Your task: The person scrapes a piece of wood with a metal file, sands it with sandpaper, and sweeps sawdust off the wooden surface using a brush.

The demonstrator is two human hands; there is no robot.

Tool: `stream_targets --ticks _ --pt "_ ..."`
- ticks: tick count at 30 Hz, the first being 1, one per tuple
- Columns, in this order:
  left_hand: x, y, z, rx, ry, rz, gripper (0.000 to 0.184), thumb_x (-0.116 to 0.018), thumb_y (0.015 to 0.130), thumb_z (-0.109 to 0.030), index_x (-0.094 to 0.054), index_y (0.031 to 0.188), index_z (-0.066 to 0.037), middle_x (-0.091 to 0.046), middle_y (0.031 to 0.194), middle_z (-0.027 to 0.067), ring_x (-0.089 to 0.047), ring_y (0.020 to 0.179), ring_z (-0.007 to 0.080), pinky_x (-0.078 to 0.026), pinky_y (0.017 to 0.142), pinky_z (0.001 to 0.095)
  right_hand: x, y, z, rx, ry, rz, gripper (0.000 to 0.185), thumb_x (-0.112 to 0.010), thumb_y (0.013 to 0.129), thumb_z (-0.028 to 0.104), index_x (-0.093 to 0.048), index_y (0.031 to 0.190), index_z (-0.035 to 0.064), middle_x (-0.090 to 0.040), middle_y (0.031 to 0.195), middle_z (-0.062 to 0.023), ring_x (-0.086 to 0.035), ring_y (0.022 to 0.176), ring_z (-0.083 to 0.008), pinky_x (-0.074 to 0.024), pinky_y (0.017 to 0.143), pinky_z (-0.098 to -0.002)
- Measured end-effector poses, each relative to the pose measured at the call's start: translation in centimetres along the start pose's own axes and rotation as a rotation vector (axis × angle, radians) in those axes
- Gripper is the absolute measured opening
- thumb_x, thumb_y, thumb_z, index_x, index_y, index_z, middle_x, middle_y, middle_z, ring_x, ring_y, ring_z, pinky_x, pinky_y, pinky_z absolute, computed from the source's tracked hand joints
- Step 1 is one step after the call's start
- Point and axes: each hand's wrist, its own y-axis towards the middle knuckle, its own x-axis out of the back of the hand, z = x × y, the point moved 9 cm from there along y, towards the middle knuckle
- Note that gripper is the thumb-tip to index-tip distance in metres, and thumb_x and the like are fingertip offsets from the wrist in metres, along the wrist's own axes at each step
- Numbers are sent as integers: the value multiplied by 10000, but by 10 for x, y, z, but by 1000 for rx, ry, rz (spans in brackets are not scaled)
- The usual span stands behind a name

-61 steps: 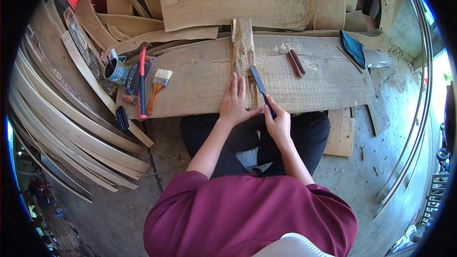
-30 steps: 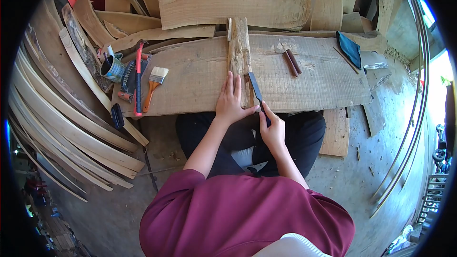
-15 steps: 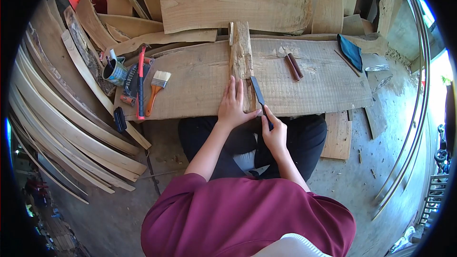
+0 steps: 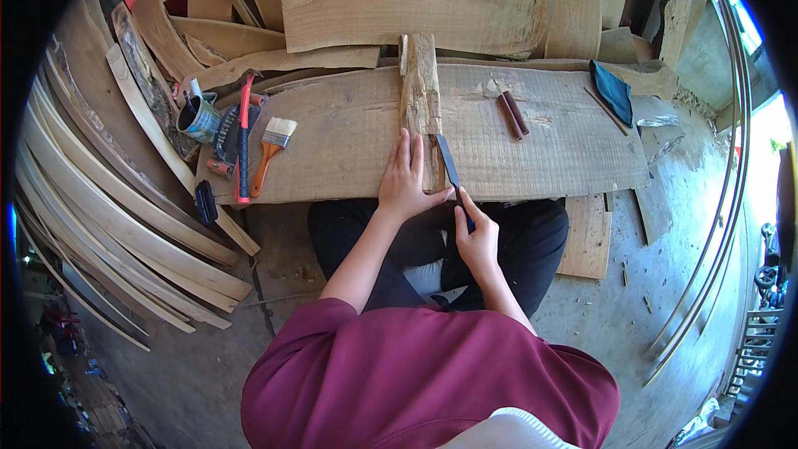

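Note:
A rough, splintered strip of wood [image 4: 420, 87] lies upright across a wide wooden board [image 4: 332, 137] in front of me. My left hand [image 4: 404, 181] rests flat on the strip's near end, fingers stretched out, its thumb reaching to the tool at the right. My right hand [image 4: 477, 234] is closed around the handle of a dark, flat-bladed chisel [image 4: 448, 160]. The blade points away from me and lies along the strip's right edge. Part of the strip's near end is hidden under my left hand.
Left on the board are a brush [image 4: 273, 150], a red-and-black hammer [image 4: 244, 137] and a tin can [image 4: 199, 119]. Two brown sticks [image 4: 513, 115] and a teal cloth [image 4: 611, 93] lie to the right. Curved wooden strips [image 4: 125, 233] stack at left; planks [image 4: 407, 0] stand behind.
The whole view has shifted very slightly. Both hands, the chisel and the wood strip keep nearly the same places relative to each other.

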Motion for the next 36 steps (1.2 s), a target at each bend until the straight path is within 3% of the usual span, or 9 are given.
stream_targets --ticks 7,12,17,19,25,31,36 --pt "-3 0 3 17 -16 11 1162 -603 695 -713 -167 1449 55 -159 1474 340 -211 1389 414 -212 1132 449 -4 4 -3 67 -8 -57 345 -597 868 80 -601 1211 38 -644 811 -256 -661 744 -372 -514 676 -375" --pt "1 2 2 -10 -12 -15 1161 -608 692 -709 -170 1449 55 -157 1474 340 -207 1390 416 -210 1132 453 -6 12 -6 24 18 -23 345 -592 876 94 -595 1216 40 -632 894 -285 -654 857 -374 -518 714 -367" --pt "-4 0 4 56 -13 65 1160 -612 689 -706 -178 1446 58 -154 1474 342 -200 1392 417 -209 1132 458 -4 2 -7 16 21 -34 349 -590 876 89 -593 1221 36 -638 881 -278 -665 824 -365 -517 702 -350" --pt "0 1 1 -5 -8 4 1161 -617 685 -705 -184 1444 60 -152 1475 342 -202 1391 417 -205 1134 455 -3 0 -7 -96 63 39 344 -589 880 92 -594 1219 34 -633 879 -284 -669 821 -359 -516 705 -348" --pt "-5 1 6 55 -45 66 1161 -620 684 -703 -186 1442 61 -150 1477 341 -199 1393 414 -199 1136 453 -8 4 -10 3 55 -34 339 -584 889 105 -593 1220 28 -641 896 -279 -675 845 -342 -519 726 -351" --pt "-1 1 2 -17 -6 -11 1159 -634 679 -693 -188 1445 54 -151 1480 335 -220 1386 416 -215 1132 448 -12 24 -9 -16 4 -44 333 -597 884 124 -605 1208 47 -613 837 -297 -692 740 -313 -512 629 -317" --pt "-1 2 4 3 -27 10 1158 -630 680 -697 -187 1447 50 -157 1477 336 -228 1383 415 -214 1132 449 -1 10 -7 -79 22 9 322 -595 889 126 -612 1201 50 -631 901 -288 -674 888 -289 -520 694 -322"
